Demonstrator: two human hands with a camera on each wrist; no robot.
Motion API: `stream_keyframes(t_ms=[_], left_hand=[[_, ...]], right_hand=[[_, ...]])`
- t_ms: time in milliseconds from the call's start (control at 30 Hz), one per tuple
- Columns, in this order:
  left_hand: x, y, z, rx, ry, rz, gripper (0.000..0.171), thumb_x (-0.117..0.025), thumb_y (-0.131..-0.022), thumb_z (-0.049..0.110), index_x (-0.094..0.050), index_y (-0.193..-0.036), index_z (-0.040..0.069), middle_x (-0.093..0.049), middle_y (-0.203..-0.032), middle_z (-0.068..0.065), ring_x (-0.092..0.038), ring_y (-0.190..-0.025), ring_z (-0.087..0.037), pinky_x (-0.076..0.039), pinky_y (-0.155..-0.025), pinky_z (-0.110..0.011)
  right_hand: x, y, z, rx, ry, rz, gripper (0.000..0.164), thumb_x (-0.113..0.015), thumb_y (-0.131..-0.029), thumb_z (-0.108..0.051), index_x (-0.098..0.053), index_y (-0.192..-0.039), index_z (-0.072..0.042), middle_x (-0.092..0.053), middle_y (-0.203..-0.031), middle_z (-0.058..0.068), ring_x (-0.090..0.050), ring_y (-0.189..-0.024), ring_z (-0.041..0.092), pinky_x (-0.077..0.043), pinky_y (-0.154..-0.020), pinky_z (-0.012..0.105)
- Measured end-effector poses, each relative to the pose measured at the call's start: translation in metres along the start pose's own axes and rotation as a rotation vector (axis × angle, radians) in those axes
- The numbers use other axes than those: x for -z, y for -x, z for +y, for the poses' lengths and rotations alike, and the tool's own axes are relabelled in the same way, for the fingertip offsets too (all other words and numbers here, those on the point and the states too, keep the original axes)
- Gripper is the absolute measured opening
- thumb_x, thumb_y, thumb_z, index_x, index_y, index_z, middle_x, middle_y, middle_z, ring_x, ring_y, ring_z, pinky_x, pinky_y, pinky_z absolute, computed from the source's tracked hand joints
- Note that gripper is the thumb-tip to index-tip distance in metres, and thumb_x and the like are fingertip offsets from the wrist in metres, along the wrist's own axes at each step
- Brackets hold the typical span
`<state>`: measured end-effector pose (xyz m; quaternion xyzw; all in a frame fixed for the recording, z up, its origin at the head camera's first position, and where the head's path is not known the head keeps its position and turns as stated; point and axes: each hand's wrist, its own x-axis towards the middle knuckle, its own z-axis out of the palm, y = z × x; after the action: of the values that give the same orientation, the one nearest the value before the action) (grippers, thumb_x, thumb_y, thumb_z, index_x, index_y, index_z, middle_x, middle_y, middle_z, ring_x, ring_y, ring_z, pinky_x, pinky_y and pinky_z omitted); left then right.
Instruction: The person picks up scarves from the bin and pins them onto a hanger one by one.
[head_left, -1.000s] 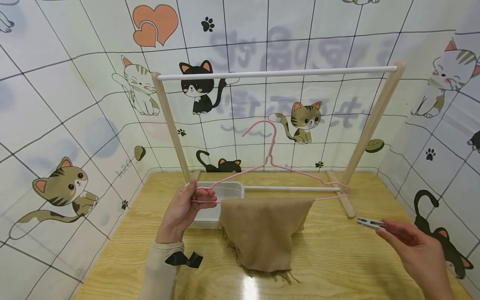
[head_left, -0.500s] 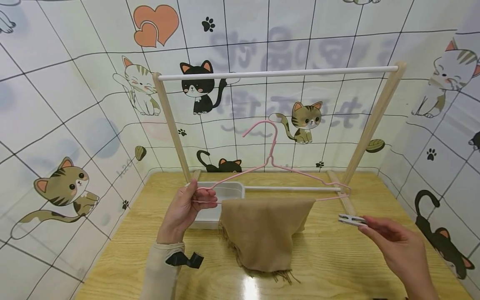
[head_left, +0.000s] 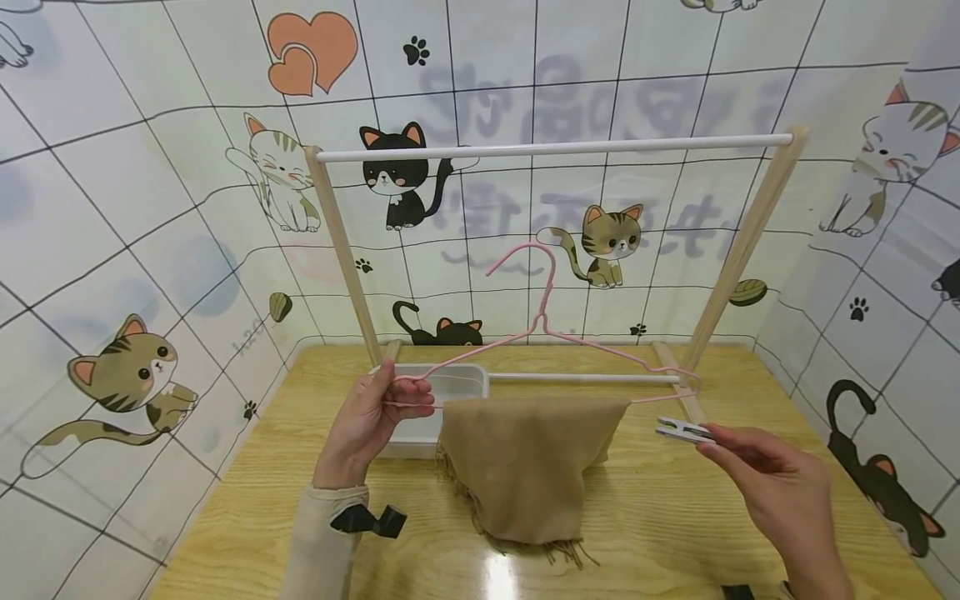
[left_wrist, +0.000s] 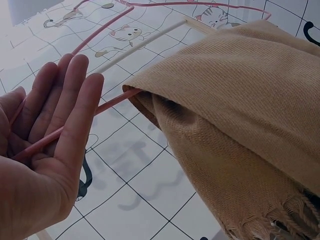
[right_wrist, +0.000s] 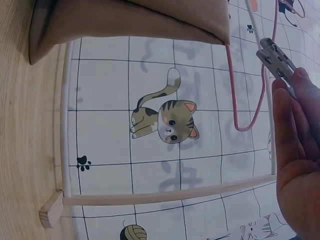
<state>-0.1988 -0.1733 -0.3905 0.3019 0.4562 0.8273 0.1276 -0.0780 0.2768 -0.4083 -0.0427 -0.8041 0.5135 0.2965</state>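
One brown fringed cloth (head_left: 528,467), folded over the lower bar of one pink hanger (head_left: 542,315), hook rising above the cloth; both in the same place as in the earlier frames. One left hand (head_left: 371,417), left of the cloth, holding the hanger by its end, just as a second ago; thumb at the upper wire, fingers side by side and slightly bent, lower bar crossing the palm. One right hand (head_left: 776,483), right of the cloth and nearer to it than in either earlier frame, shifted leftward with a slight rise. One grey clip (head_left: 684,430), pinched at its tail between thumb below and index finger above, remaining fingers close together; nose aimed toward the cloth, closer to its right edge than before, yet apart from cloth and hanger alike. One white plastic bin (head_left: 408,450), behind the cloth and to its left, partly covered by the left hand. One rack (head_left: 555,149), pale wooden posts and white bars, behind the cloth, unmoved. One wood-grain table (head_left: 675,517), beneath the cloth; contact with the fringe unclear. One cat-printed backdrop (head_left: 495,208), farthest behind the cloth. One dark piece (head_left: 737,592), nearer the viewer than the cloth, beside the right wrist; barely showing half a second ago.
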Motion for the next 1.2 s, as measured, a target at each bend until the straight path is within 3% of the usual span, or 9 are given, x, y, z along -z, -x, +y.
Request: stream_keyframes(t_ms=[267, 500, 733, 833, 1200], left_hand=[[0.000, 0.000, 0.000, 0.001, 0.006, 0.001, 0.056, -0.032, -0.113, 0.030, -0.082, -0.101, 0.007, -0.079, -0.100, -0.005, -0.077, -0.091, -0.017, -0.061, -0.084, -0.037], [0.000, 0.000, 0.000, 0.000, 0.015, -0.001, 0.057, -0.032, -0.113, 0.030, -0.082, -0.099, 0.006, -0.079, -0.100, -0.006, -0.078, -0.091, -0.017, -0.061, -0.085, -0.036], [-0.001, 0.001, 0.000, -0.001, 0.012, -0.012, 0.057, -0.031, -0.113, 0.030, -0.082, -0.101, 0.007, -0.079, -0.100, -0.005, -0.077, -0.091, -0.017, -0.061, -0.085, -0.037], [0.000, 0.001, 0.000, -0.005, 0.014, -0.015, 0.056, -0.031, -0.113, 0.030, -0.081, -0.102, 0.006, -0.079, -0.101, -0.006, -0.077, -0.092, -0.017, -0.061, -0.085, -0.037], [0.002, 0.002, 0.002, -0.006, 0.016, -0.025, 0.057, -0.030, -0.114, 0.028, -0.081, -0.100, 0.007, -0.079, -0.101, -0.006, -0.077, -0.092, -0.017, -0.061, -0.086, -0.037]], right_hand=[[-0.010, -0.002, -0.010, 0.083, -0.078, -0.035, 0.026, -0.078, -0.078, 0.017, -0.076, -0.103, 0.010, -0.078, -0.095, -0.016, -0.074, -0.078, 0.001, -0.057, -0.066, 0.014], [-0.023, -0.004, -0.014, 0.203, -0.266, -0.163, 0.023, -0.073, -0.081, 0.022, -0.072, -0.103, 0.016, -0.079, -0.100, -0.008, -0.075, -0.082, 0.005, -0.058, -0.068, 0.016], [-0.040, -0.003, -0.021, 0.242, -0.297, -0.214, 0.022, -0.073, -0.081, 0.020, -0.073, -0.103, 0.015, -0.079, -0.100, -0.008, -0.075, -0.081, 0.005, -0.058, -0.068, 0.016], [-0.046, -0.003, -0.025, 0.230, -0.299, -0.217, 0.023, -0.074, -0.081, 0.020, -0.073, -0.103, 0.014, -0.079, -0.100, -0.010, -0.075, -0.081, 0.006, -0.058, -0.067, 0.016], [-0.063, -0.006, -0.037, 0.316, -0.316, -0.226, 0.023, -0.076, -0.080, 0.018, -0.076, -0.101, 0.009, -0.079, -0.099, -0.006, -0.070, -0.076, 0.000, -0.055, -0.063, 0.014]])
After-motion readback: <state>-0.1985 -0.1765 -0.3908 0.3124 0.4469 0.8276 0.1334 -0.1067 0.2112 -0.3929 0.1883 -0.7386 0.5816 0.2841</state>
